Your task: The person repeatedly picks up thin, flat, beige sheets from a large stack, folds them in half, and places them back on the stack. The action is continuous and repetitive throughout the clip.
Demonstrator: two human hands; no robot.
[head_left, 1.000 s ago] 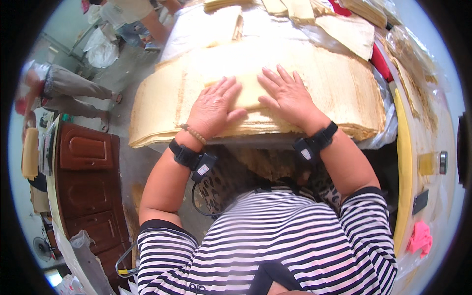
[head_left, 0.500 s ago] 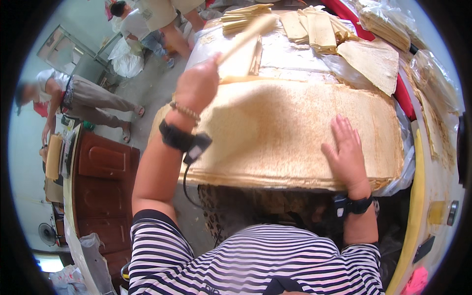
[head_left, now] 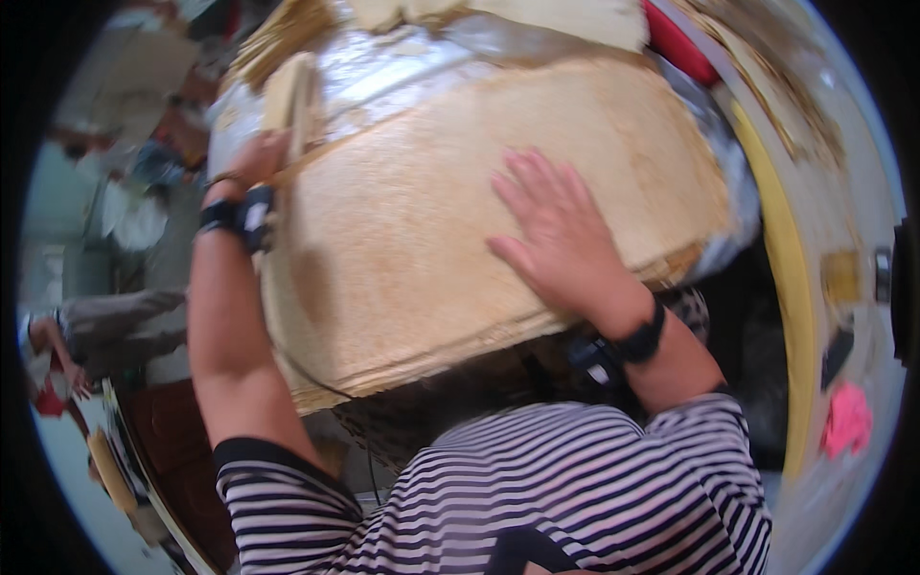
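A thick stack of large tan, thin sheets (head_left: 422,220) lies in front of me, its layered edge facing my body. My right hand (head_left: 556,230) rests flat on the top sheet with the fingers a little apart. At the far left corner of the stack, my left hand (head_left: 257,158) is closed around a flat wooden stick (head_left: 279,96), which points away from me. Motion blur softens the grip. Beside the stick stand some narrow folded tan pieces (head_left: 309,110). A dark strap with a small device sits on each wrist, and a cable hangs from the left one.
More folded tan sheets (head_left: 283,38) lie at the far left of the table. A red roll-like thing (head_left: 680,43) and a yellow edge (head_left: 776,268) run along the right. A pink cloth (head_left: 847,420) lies at lower right. A person (head_left: 105,331) stands at left near a dark red cabinet (head_left: 182,431).
My left hand has come down and left with the stick, from raised above the stack to its far left corner. The view has turned and shifted; my right hand stays flat on the sheets.
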